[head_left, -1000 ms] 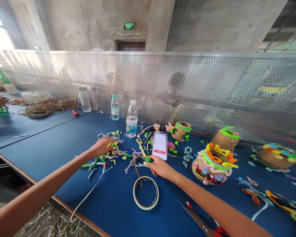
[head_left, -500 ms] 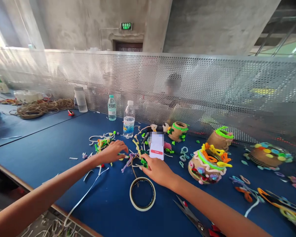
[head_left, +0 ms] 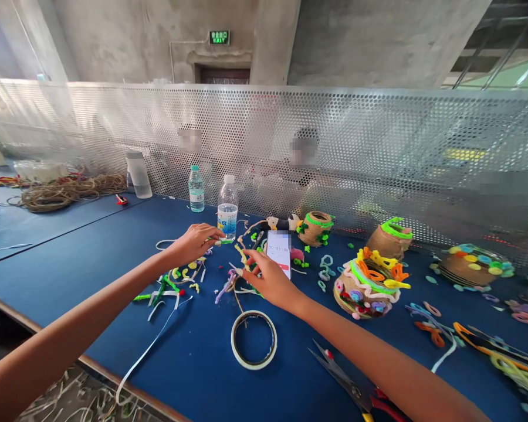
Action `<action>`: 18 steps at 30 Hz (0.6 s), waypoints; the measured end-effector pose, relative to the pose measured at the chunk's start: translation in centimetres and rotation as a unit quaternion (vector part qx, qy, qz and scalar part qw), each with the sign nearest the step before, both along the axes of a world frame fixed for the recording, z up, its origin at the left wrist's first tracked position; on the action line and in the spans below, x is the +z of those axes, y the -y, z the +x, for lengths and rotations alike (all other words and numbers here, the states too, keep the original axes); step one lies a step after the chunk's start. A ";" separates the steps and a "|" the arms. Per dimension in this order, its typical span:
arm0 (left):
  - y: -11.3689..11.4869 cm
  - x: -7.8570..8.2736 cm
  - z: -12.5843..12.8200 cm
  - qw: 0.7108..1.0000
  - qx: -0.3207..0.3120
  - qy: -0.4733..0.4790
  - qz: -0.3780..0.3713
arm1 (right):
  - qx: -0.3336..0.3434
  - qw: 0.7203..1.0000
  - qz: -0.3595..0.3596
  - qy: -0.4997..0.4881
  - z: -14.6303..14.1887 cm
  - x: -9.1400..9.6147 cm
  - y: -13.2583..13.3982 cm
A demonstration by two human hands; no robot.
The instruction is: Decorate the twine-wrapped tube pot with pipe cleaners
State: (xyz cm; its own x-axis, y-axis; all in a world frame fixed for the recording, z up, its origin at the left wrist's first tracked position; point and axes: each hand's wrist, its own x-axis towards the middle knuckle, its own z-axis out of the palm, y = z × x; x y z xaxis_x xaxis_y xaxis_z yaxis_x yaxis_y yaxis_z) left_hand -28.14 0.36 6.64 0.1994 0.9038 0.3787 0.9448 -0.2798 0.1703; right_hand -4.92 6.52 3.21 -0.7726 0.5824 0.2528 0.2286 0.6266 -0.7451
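My left hand is above the table, just in front of the large water bottle, its fingers pinched with a small green piece at the tips; its exact kind is unclear. My right hand hovers by the phone, thumb and index finger apart. Close to its fingertips lie yellow pipe-cleaner bits along a cord and a purple pipe-cleaner piece. Beneath my left forearm spreads a pile of green, yellow and white pipe-cleaner scraps.
A tape roll lies in front, with open scissors to its right. Twine-wrapped jars decorated with pipe cleaners, including a colourful one, stand at right. A perforated metal screen closes off the back. Twine coils lie far left.
My left hand has moved up and right, away from the scrap pile, with its fingers now pinched. My right hand has shifted slightly up and left. More green scraps show in the pile.
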 end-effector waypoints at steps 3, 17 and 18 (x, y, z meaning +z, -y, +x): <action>0.5 -0.2 3.0 0.996 -0.083 0.013 0.025 | -0.010 0.990 -0.115 -0.083 -0.5 0.1 0.0; -1.1 -3.6 9.0 0.976 -0.119 -0.153 0.100 | -0.206 0.943 -0.226 -0.133 14.2 -2.2 2.3; -1.0 -3.5 10.2 0.977 -0.139 -0.127 0.103 | -0.212 0.941 -0.231 -0.130 14.8 -2.4 2.6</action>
State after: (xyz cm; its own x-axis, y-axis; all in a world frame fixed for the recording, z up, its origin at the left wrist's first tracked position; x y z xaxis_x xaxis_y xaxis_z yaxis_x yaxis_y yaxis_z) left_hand -17.94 1.35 3.18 0.5374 0.7110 0.4535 0.8318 -0.5354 -0.1462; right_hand 9.92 3.93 0.76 -0.3939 0.9180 0.0465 0.1571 0.1171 -0.9806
